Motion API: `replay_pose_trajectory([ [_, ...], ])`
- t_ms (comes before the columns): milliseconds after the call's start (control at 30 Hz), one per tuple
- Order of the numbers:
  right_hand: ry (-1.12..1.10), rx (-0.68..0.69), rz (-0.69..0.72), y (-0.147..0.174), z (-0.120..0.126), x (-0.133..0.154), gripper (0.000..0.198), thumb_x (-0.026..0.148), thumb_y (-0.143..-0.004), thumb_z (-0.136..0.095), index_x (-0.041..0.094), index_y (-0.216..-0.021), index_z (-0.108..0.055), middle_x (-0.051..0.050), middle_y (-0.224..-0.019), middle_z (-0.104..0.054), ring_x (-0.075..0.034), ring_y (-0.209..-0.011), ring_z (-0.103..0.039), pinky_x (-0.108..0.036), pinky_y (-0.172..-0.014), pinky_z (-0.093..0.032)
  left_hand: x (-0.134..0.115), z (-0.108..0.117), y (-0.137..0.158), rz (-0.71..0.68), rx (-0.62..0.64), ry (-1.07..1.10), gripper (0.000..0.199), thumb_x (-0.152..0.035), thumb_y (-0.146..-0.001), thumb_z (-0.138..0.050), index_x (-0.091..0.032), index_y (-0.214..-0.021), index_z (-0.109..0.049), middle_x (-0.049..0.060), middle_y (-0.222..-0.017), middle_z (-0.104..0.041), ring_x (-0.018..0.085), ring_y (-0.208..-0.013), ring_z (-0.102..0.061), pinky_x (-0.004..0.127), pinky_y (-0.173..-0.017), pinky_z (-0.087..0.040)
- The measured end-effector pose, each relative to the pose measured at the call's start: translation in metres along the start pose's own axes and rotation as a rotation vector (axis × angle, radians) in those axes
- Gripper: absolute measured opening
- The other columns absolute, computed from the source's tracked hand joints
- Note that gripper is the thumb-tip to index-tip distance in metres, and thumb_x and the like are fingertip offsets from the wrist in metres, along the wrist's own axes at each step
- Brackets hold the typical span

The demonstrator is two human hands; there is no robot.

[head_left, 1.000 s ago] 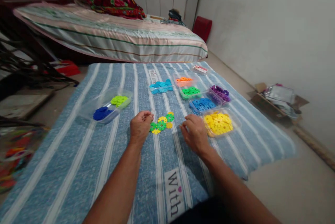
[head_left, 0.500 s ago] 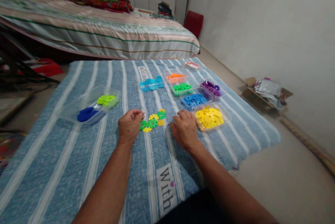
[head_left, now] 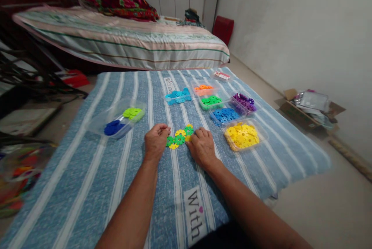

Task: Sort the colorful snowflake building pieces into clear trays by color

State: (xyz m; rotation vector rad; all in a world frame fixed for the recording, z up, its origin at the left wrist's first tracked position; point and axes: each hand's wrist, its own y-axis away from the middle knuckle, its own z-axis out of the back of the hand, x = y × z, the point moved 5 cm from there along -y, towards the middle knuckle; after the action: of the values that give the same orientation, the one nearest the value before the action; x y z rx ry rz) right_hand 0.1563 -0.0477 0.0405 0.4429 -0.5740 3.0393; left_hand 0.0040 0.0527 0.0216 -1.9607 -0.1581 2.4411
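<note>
A short chain of interlocking notched discs point(head_left: 179, 139), green and yellow, lies on the striped cloth between my hands. The left end of the chain meets my left hand point(head_left: 157, 142), whose thumb and fingers are pinched together there. At the opposite end, the bent fingers of my right hand point(head_left: 202, 147) close on a yellow disc and partly cover it. Right of that hand stands a clear tub of yellow discs point(head_left: 242, 135). Behind it is a tub of blue discs point(head_left: 225, 116).
Further back are tubs of green discs point(head_left: 211, 101), orange discs point(head_left: 203, 89), purple discs point(head_left: 244, 102) and light-blue discs point(head_left: 178, 96). A clear tray point(head_left: 97, 123) at left holds dark-blue and lime discs. A bed point(head_left: 139, 49) stands beyond; a cardboard box point(head_left: 302, 115) sits on the floor.
My right hand has moved left, from beside the yellow tub to the chain's right end. My left hand stays at the left end. The whole view has shifted slightly.
</note>
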Motion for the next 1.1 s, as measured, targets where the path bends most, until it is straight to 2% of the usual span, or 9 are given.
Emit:
replay_pose_trajectory([
  [200, -0.17, -0.091, -0.012, 0.005, -0.003, -0.008, 0.008, 0.024, -0.085, -0.06, 0.018, -0.081, -0.064, -0.008, -0.094, -0.063, -0.022, -0.094, -0.054, -0.037, -0.086, -0.041, 0.006, 0.001, 0.001, -0.016, 0.022, -0.003, 0.021, -0.036, -0.064, -0.062, -0.019, -0.077, -0.063, -0.001, -0.067, -0.066, 0.016, -0.065, -0.065, 0.025, -0.061, -0.05],
  [367, -0.294, -0.176, -0.009, 0.012, 0.004, -0.013, 0.013, 0.017, -0.084, -0.055, 0.019, -0.074, -0.064, -0.007, -0.089, -0.064, -0.019, -0.089, -0.057, -0.034, -0.083, -0.043, 0.009, 0.002, 0.002, -0.018, 0.029, -0.008, 0.022, -0.037, -0.066, -0.062, -0.019, -0.079, -0.064, 0.0, -0.07, -0.067, 0.016, -0.067, -0.065, 0.025, -0.063, -0.05],
  [433, -0.292, -0.223, -0.001, 0.016, 0.016, -0.016, 0.013, 0.018, -0.084, -0.054, 0.02, -0.075, -0.064, -0.008, -0.092, -0.065, -0.021, -0.091, -0.058, -0.036, -0.084, -0.044, 0.01, 0.002, 0.002, -0.02, 0.03, -0.014, 0.021, -0.036, -0.067, -0.062, -0.02, -0.079, -0.064, 0.0, -0.07, -0.067, 0.016, -0.068, -0.065, 0.025, -0.064, -0.051],
  [533, -0.244, -0.321, 0.017, 0.023, 0.047, -0.031, 0.013, 0.021, -0.084, -0.054, 0.02, -0.076, -0.063, -0.009, -0.096, -0.066, -0.023, -0.096, -0.059, -0.039, -0.086, -0.045, 0.011, 0.002, 0.002, -0.029, 0.033, -0.025, 0.02, -0.036, -0.067, -0.062, -0.02, -0.079, -0.064, 0.0, -0.07, -0.067, 0.016, -0.068, -0.065, 0.025, -0.064, -0.051],
  [700, 0.021, -0.454, -0.031, 0.04, 0.107, -0.084, 0.012, 0.026, -0.084, -0.056, 0.02, -0.076, -0.062, -0.01, -0.096, -0.066, -0.025, -0.096, -0.06, -0.044, -0.088, -0.045, 0.011, 0.003, 0.001, -0.029, 0.024, -0.04, 0.017, -0.034, -0.068, -0.062, -0.021, -0.078, -0.064, 0.0, -0.069, -0.067, 0.016, -0.068, -0.065, 0.024, -0.063, -0.05],
  [800, 0.155, -0.46, -0.085, 0.048, 0.121, -0.104, 0.012, 0.029, -0.083, -0.058, 0.02, -0.078, -0.063, -0.012, -0.093, -0.066, -0.027, -0.092, -0.061, -0.046, -0.085, -0.046, 0.011, 0.003, 0.001, -0.029, 0.025, -0.047, 0.017, -0.033, -0.067, -0.062, -0.021, -0.078, -0.064, 0.0, -0.069, -0.067, 0.016, -0.068, -0.065, 0.025, -0.063, -0.05],
  [900, 0.124, -0.438, -0.041, 0.049, 0.111, -0.093, 0.011, 0.029, -0.085, -0.056, 0.019, -0.082, -0.063, -0.011, -0.095, -0.066, -0.027, -0.095, -0.06, -0.045, -0.087, -0.046, 0.012, 0.003, 0.002, -0.028, 0.032, -0.036, 0.018, -0.034, -0.067, -0.062, -0.02, -0.079, -0.064, 0.0, -0.069, -0.067, 0.016, -0.068, -0.065, 0.026, -0.064, -0.05],
  [1100, -0.116, -0.25, 0.165, 0.039, 0.056, -0.021, 0.01, 0.02, -0.087, -0.053, 0.021, -0.082, -0.061, -0.008, -0.092, -0.065, -0.023, -0.097, -0.057, -0.039, -0.088, -0.045, 0.014, 0.003, 0.002, -0.034, 0.032, -0.032, 0.017, -0.034, -0.069, -0.06, -0.021, -0.079, -0.064, 0.0, -0.069, -0.067, 0.016, -0.068, -0.065, 0.025, -0.064, -0.05],
])
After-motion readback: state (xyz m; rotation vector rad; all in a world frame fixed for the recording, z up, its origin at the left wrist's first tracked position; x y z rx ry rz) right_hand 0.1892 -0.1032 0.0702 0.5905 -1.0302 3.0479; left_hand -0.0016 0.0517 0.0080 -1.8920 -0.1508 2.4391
